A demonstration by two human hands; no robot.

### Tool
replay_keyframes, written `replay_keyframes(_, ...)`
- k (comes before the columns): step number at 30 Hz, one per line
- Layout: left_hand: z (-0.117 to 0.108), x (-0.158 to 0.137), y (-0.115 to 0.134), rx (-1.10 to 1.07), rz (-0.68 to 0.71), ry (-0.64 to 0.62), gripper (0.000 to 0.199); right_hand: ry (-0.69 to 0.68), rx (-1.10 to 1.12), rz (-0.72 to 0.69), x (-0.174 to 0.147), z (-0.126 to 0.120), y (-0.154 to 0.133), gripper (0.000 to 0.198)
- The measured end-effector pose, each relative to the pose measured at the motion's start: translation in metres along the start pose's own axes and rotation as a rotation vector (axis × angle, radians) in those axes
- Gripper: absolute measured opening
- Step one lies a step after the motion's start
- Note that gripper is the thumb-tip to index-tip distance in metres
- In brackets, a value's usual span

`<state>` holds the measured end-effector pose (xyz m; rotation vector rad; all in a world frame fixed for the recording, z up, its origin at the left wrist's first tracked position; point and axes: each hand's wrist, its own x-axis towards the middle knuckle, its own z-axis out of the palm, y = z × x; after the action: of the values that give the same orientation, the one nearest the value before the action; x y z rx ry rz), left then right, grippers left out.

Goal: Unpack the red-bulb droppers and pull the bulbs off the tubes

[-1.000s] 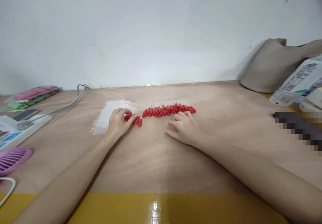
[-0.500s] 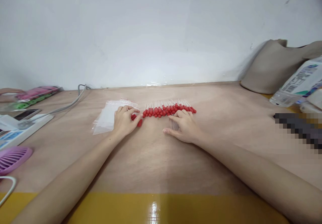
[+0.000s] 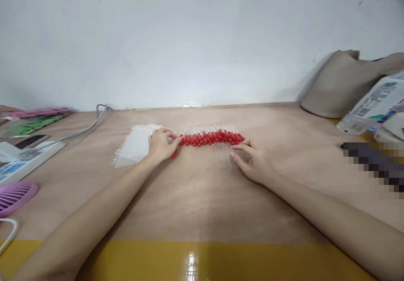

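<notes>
A dense row of red rounded caps [image 3: 205, 138] lies across the table, with thin clear tubes [image 3: 202, 128] stretching behind it towards the wall. My left hand [image 3: 161, 144] is at the row's left end, thumb and index finger pinched together against the red pieces. One loose red cap [image 3: 174, 154] shows under that hand; the palm hides anything else there. In front of the row lies a bundle of clear thin tubes [image 3: 222, 156] without red ends. At its right edge is my right hand [image 3: 252, 159], thumb and index finger slightly apart, fingertips touching or nearly touching the tubes.
Clear zip bags [image 3: 132, 145] lie partly under my left hand. To the left are a power strip [image 3: 31, 159] with a grey cable [image 3: 85, 128], a phone [image 3: 31, 141], a purple fan [image 3: 17, 197] and bagged pink and green items [image 3: 38, 121]. A clear labelled package [image 3: 372, 100] stands right.
My right hand has shifted right, off the clear tubes, uncovering the bundle. My left hand has moved slightly right and closer to the row, covering red pieces seen before.
</notes>
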<state>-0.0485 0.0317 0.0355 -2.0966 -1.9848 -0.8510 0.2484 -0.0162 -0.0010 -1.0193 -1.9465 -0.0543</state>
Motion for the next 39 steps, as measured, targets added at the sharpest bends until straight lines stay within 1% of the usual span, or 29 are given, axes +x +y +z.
replay_keyframes(2,-0.004,-0.006,0.001,-0.027,-0.003,0.101,0.023,0.012,0.005,0.026,0.001,-0.001,0.0,0.022)
replay_keyframes(3,-0.007,-0.01,0.002,-0.034,0.032,0.168,0.021,0.018,0.0,0.026,0.002,-0.002,-0.001,0.024)
replay_keyframes(5,-0.013,-0.022,0.006,-0.053,0.166,0.282,0.018,0.041,-0.022,0.007,0.003,-0.002,-0.002,0.031)
replay_keyframes(6,-0.016,-0.028,0.009,-0.073,0.25,0.3,0.017,0.052,-0.033,-0.015,0.004,-0.003,-0.003,0.037)
replay_keyframes(7,-0.018,-0.035,0.012,-0.1,0.331,0.286,0.016,0.057,-0.045,-0.044,0.004,-0.003,-0.004,0.042)
replay_keyframes(9,-0.018,-0.048,0.019,-0.158,0.474,0.218,0.013,0.04,-0.061,-0.12,0.005,-0.003,-0.005,0.05)
replay_keyframes(11,-0.014,-0.058,0.025,-0.196,0.568,0.161,0.011,-0.008,-0.066,-0.202,0.004,-0.004,-0.005,0.053)
replay_keyframes(13,-0.009,-0.065,0.029,-0.212,0.621,0.117,0.01,-0.072,-0.063,-0.278,0.004,-0.003,-0.005,0.049)
replay_keyframes(15,-0.005,-0.068,0.031,-0.22,0.648,0.09,0.01,-0.131,-0.056,-0.33,0.004,-0.001,-0.005,0.042)
replay_keyframes(18,-0.003,-0.068,0.031,-0.23,0.672,0.093,0.01,-0.184,-0.054,-0.349,0.004,0.003,-0.007,0.034)
replay_keyframes(21,-0.004,-0.067,0.03,-0.224,0.669,0.084,0.009,-0.206,-0.058,-0.353,0.006,0.007,-0.012,0.027)
replay_keyframes(24,-0.006,-0.066,0.032,-0.239,0.664,0.071,0.012,-0.198,-0.064,-0.371,0.007,0.009,-0.016,0.02)
replay_keyframes(25,-0.006,-0.066,0.034,-0.25,0.672,0.063,0.015,-0.192,-0.066,-0.375,0.007,0.01,-0.017,0.019)
replay_keyframes(28,-0.006,-0.063,0.04,-0.276,0.718,0.012,0.035,-0.18,-0.071,-0.382,0.008,0.011,-0.019,0.018)
replay_keyframes(29,-0.005,-0.063,0.043,-0.278,0.739,-0.009,0.039,-0.175,-0.07,-0.385,0.007,0.011,-0.02,0.019)
replay_keyframes(30,-0.004,-0.062,0.045,-0.277,0.76,-0.025,0.038,-0.172,-0.067,-0.388,0.007,0.012,-0.02,0.019)
replay_keyframes(34,0.001,-0.062,0.05,-0.271,0.791,-0.021,0.016,-0.191,-0.056,-0.378,0.008,0.013,-0.022,0.02)
replay_keyframes(39,0.002,-0.064,0.051,-0.271,0.792,0.028,0.015,-0.214,-0.049,-0.364,0.009,0.016,-0.023,0.026)
